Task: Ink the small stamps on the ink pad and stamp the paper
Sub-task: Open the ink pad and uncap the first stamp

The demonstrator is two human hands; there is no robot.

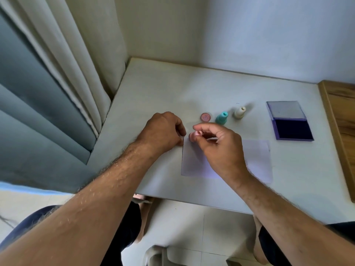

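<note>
Head view shows a small pink stamp pinched between the thumb and curled fingers of the right hand. It sticks out past the fingertips on the hand's left side, over the far left corner of the paper; whether its face touches the sheet cannot be told. The left hand lies just beside it with its fingers curled, fingertips at the paper's left edge; whether they pinch the edge or only press on it is unclear. Just beyond the hands, a round pink cap lies flat on the white table. To its right stand a teal stamp and a cream stamp, both upright and apart from each other. Further right, the purple ink pad lies open, lid folded back, dark pad nearer the person. A wooden board borders the table's right side, and curtains hang on the left.
</note>
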